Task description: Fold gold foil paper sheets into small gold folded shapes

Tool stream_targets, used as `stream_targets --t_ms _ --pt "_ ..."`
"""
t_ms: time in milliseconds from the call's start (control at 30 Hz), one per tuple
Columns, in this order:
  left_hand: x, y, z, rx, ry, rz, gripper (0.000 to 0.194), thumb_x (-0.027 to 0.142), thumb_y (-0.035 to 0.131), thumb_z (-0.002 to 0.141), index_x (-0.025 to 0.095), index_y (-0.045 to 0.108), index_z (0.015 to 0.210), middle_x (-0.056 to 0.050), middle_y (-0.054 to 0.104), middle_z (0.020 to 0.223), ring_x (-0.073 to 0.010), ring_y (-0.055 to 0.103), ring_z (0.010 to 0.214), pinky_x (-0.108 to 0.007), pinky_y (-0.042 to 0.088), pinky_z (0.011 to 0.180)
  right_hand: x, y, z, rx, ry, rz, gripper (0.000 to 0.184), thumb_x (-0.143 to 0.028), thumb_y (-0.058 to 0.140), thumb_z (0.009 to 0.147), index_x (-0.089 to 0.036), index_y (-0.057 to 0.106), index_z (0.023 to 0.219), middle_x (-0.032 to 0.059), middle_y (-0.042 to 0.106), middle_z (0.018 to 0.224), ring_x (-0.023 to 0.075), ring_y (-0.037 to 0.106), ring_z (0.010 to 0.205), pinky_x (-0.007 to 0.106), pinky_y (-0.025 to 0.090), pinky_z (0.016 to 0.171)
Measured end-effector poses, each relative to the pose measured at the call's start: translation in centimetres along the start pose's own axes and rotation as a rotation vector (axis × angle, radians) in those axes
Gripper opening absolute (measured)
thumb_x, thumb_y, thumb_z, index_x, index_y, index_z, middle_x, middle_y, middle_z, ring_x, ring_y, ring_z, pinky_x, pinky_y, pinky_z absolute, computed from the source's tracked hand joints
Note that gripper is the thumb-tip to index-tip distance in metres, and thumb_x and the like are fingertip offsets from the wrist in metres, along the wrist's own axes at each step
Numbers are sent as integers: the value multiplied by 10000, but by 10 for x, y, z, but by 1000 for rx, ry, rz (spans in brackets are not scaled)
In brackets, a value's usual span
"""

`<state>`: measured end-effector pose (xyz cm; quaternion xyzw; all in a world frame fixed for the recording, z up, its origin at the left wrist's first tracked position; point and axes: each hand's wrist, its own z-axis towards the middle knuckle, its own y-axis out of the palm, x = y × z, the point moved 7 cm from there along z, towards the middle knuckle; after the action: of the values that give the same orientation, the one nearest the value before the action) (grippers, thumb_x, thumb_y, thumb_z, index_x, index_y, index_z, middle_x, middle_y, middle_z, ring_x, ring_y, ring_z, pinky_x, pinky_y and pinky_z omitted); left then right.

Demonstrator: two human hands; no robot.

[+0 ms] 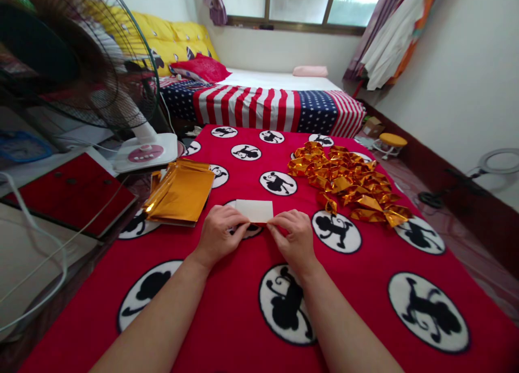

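Note:
A small white sheet of paper [254, 209] lies flat on the red blanket [227, 308] printed with black monkey circles. My left hand [219, 233] pinches its near left edge with curled fingers. Pinching the near right edge is my right hand [294, 235]. Both hands rest on the blanket, close together. A stack of gold foil sheets [180, 194] lies to the left of my left hand. A pile of several folded gold foil pieces [344, 181] sits to the right, beyond my right hand.
An electric fan [77, 54] stands at the left on a white base [146, 152]. A red flat box [68, 192] and white cable [36, 254] lie at the left. Behind is a bed with a stars-and-stripes cover [275, 105]. A yellow stool [392, 141] stands at the right.

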<state>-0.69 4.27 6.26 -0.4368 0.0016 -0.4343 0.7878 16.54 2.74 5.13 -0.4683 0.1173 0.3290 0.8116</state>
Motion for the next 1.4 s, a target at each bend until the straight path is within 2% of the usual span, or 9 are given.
stream_targets --t_ms 200,300,400,667,900,1033,1133,1267,1400 --pt "8 10 2 -92 16 -17 108 309 698 827 202 698 844 -30 735 874 -182 647 845 -334 403 801 -8 5 -2 -27 -56 20 81 -218 649 880 -220 695 813 13 697 815 177 566 813 350 345 805" --pt "14 18 2 -157 72 30 117 313 663 859 204 705 853 -22 733 812 -176 642 785 -341 392 793 -15 10 -3 -71 -117 44 84 -219 634 886 -223 688 822 15 694 822 179 567 822 351 350 811" --pt "9 16 2 -120 63 32 144 312 655 868 202 712 796 -13 732 742 -165 641 715 -334 388 756 -11 7 -2 -48 -72 79 99 -211 623 886 -220 669 799 17 691 812 180 579 812 349 361 806" --pt "-28 1 -5 92 -359 -282 151 327 694 806 196 767 794 -33 761 744 -171 659 664 -270 474 659 13 -3 -6 127 201 352 143 -278 578 896 -223 643 781 15 687 775 185 608 752 322 432 756" --pt "-45 9 -14 195 -663 -566 304 437 707 764 153 770 853 -31 740 733 -148 634 626 -219 485 574 29 12 -7 140 435 749 236 -340 641 854 -216 601 1051 -12 632 781 148 603 704 260 472 683" --pt "-48 11 -15 232 -698 -656 330 454 721 750 139 753 843 -40 733 766 -151 646 670 -223 510 619 23 13 -6 77 417 715 162 -352 640 848 -191 639 832 0 629 744 140 568 673 249 441 645" --pt "-47 11 -15 259 -705 -728 340 448 723 756 136 727 892 -41 723 782 -147 653 692 -215 513 630 17 10 -5 67 396 654 242 -358 623 858 -180 620 693 -7 590 676 131 518 636 243 403 614" --pt "-45 15 -14 251 -704 -834 490 418 732 763 145 626 1157 9 658 695 -108 618 623 -174 467 573 22 5 -7 142 477 648 271 -390 627 850 -179 614 681 -30 527 603 114 449 563 235 355 547" --pt "-47 16 -14 244 -710 -862 547 390 745 755 131 573 1204 58 567 600 -74 535 508 -160 420 508 31 -1 -10 252 546 670 306 -416 625 856 -181 586 664 -38 523 586 107 447 551 229 363 548"
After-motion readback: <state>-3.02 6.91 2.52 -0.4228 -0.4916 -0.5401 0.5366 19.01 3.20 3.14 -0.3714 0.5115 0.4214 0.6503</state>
